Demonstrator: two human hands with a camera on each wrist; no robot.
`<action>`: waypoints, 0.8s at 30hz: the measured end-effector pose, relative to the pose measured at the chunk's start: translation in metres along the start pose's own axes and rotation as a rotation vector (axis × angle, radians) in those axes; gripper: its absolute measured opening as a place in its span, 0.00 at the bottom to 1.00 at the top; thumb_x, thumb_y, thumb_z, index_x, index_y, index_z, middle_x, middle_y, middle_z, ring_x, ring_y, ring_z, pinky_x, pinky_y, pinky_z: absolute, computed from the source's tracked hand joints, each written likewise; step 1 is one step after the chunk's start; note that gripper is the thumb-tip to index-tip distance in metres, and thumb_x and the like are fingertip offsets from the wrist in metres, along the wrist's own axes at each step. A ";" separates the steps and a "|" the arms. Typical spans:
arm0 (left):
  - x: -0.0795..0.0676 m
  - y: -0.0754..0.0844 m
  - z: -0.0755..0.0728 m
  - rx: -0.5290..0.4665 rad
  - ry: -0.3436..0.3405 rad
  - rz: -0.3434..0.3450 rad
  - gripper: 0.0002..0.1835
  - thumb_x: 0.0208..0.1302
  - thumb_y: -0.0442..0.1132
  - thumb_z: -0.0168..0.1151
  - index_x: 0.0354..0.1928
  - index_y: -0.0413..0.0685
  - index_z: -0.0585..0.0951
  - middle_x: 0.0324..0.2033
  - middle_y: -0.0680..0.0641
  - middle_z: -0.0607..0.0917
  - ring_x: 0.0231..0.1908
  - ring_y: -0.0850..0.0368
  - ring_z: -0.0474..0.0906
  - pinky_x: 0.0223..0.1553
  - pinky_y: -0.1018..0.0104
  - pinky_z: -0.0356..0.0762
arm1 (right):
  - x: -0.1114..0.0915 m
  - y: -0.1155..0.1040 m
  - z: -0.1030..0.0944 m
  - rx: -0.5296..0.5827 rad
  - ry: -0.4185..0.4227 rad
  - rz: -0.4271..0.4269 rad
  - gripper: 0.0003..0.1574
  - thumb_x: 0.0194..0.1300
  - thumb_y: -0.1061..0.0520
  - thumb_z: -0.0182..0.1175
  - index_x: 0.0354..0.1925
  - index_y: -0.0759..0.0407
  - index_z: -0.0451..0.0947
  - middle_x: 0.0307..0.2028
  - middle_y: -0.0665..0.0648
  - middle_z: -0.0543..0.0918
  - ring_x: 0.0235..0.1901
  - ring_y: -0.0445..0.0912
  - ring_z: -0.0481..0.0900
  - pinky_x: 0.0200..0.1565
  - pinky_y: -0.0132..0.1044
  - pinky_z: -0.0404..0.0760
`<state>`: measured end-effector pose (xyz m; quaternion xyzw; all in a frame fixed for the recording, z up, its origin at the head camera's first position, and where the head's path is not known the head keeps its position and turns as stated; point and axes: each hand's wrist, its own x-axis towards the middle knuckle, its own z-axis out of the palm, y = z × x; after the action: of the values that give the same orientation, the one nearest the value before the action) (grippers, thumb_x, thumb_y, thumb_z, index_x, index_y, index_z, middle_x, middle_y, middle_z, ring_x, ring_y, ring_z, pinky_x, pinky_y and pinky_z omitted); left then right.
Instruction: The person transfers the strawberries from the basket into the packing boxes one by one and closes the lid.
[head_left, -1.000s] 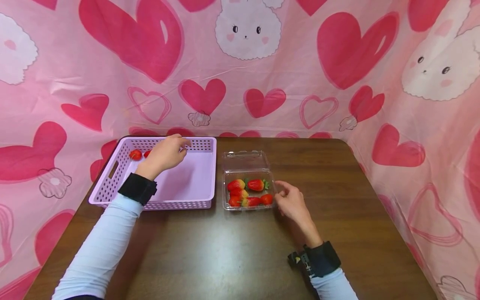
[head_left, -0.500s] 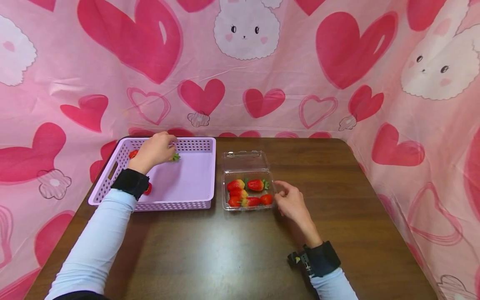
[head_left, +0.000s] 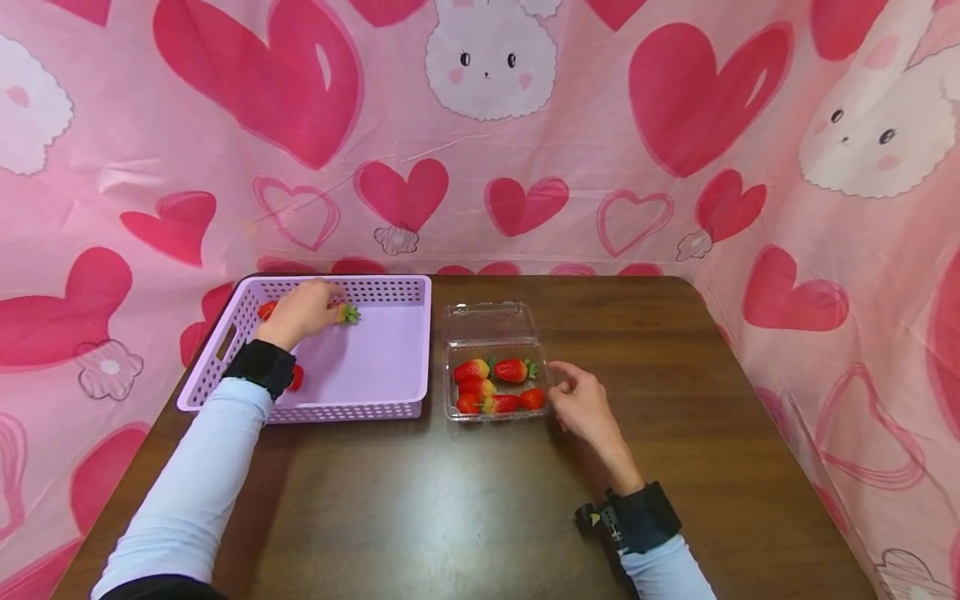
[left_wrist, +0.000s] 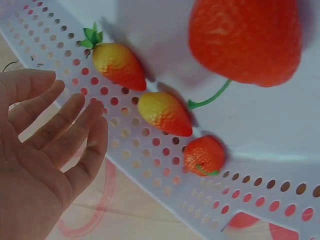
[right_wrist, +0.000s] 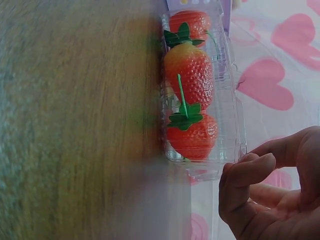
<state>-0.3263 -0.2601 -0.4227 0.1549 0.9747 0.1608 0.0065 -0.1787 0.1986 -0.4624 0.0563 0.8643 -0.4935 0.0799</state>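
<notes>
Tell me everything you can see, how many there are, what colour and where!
Wooden-topped table: 1, brown, under everything
Perforated basket: 1, light purple, on the table's left
Basket strawberries: at least 4, red, two partly yellow, in the basket
Clear plastic box: 1, see-through, lid open, right of the basket
Box strawberries: 6 visible, red, some partly yellow, in the box
Backdrop with hearts and rabbits: seemingly 1, pink, around the table
Wristbands: 2, black, one per wrist
Sleeves: 2, pale blue, one per arm
Left hand: 1, bare, over the basket's far side
Right hand: 1, bare, at the box's right edge
</notes>
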 end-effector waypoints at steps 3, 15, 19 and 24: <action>-0.001 -0.002 0.005 -0.001 -0.014 0.006 0.13 0.70 0.35 0.65 0.52 0.36 0.85 0.46 0.31 0.86 0.45 0.35 0.78 0.51 0.36 0.76 | 0.000 0.000 0.000 0.004 -0.001 0.001 0.30 0.73 0.64 0.55 0.71 0.60 0.72 0.27 0.59 0.77 0.17 0.50 0.74 0.24 0.40 0.77; -0.003 -0.005 0.012 0.024 -0.028 0.067 0.09 0.65 0.26 0.60 0.42 0.31 0.87 0.40 0.30 0.86 0.45 0.31 0.81 0.55 0.36 0.75 | -0.001 0.001 0.000 0.009 -0.001 0.000 0.30 0.73 0.64 0.55 0.71 0.60 0.72 0.27 0.59 0.77 0.17 0.51 0.74 0.25 0.40 0.77; -0.002 -0.005 0.013 0.024 -0.034 0.074 0.09 0.61 0.23 0.61 0.42 0.30 0.86 0.39 0.29 0.86 0.44 0.30 0.80 0.55 0.37 0.75 | 0.000 0.001 -0.001 0.005 0.006 -0.003 0.30 0.72 0.64 0.55 0.71 0.60 0.72 0.27 0.59 0.78 0.16 0.50 0.74 0.24 0.40 0.77; -0.002 -0.005 0.014 0.017 -0.044 0.069 0.12 0.61 0.25 0.67 0.46 0.27 0.86 0.43 0.27 0.86 0.47 0.29 0.80 0.58 0.36 0.74 | -0.001 0.001 -0.001 0.007 0.005 0.003 0.30 0.73 0.64 0.55 0.71 0.60 0.72 0.27 0.59 0.77 0.16 0.50 0.74 0.24 0.40 0.77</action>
<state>-0.3245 -0.2607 -0.4373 0.1918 0.9698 0.1490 0.0211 -0.1777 0.1997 -0.4623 0.0592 0.8627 -0.4961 0.0782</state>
